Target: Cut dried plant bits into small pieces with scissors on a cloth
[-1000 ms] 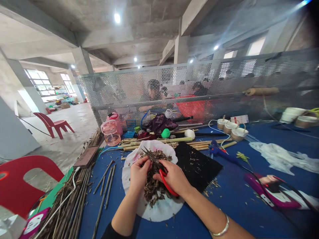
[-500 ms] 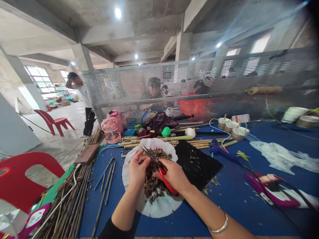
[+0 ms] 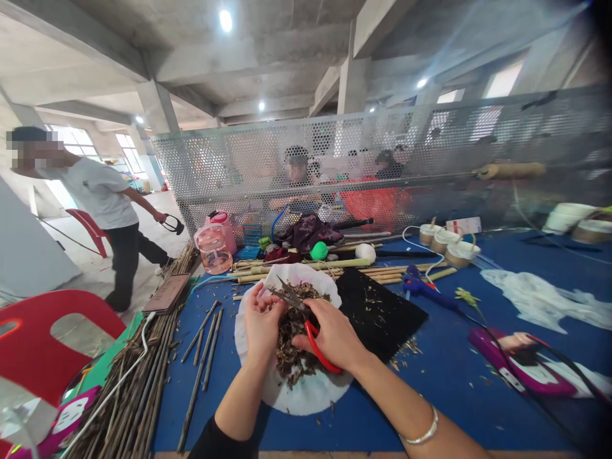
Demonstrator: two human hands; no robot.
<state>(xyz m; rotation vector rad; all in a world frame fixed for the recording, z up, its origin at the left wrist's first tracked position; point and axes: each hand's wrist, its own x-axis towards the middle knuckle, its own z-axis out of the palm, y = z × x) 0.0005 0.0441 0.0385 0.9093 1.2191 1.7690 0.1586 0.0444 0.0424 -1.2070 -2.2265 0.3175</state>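
— One surface to log first, the biggest?
— Blue-covered work table (image 3: 430, 395), spanning the view. A grey perforated metal screen (image 3: 382, 166) stands along its far edge. A person in a white shirt (image 3: 100, 191) is on the floor at far left, well apart from the table.
— Next down?
— Bundle of thin brown twigs (image 3: 129, 395) along the table's left edge. Black rectangular mat (image 3: 377, 312) lies just beside a round white paper sheet (image 3: 306, 398), on its right.
— On the sheet?
— Heap of dry brown plant clippings (image 3: 291, 350), at the sheet's middle. Both hands are over it.
— Hand states?
— Right hand (image 3: 337, 338): clamped around the loop handles of the red-handled metal scissors (image 3: 313, 344), blades pointing up-left above the heap. Left hand (image 3: 262, 328): fingers curled together at the blade tips. Whether they pinch a clipping, I cannot tell.
— Smallest entry?
— Thin silver bangle (image 3: 421, 437) on the right wrist.
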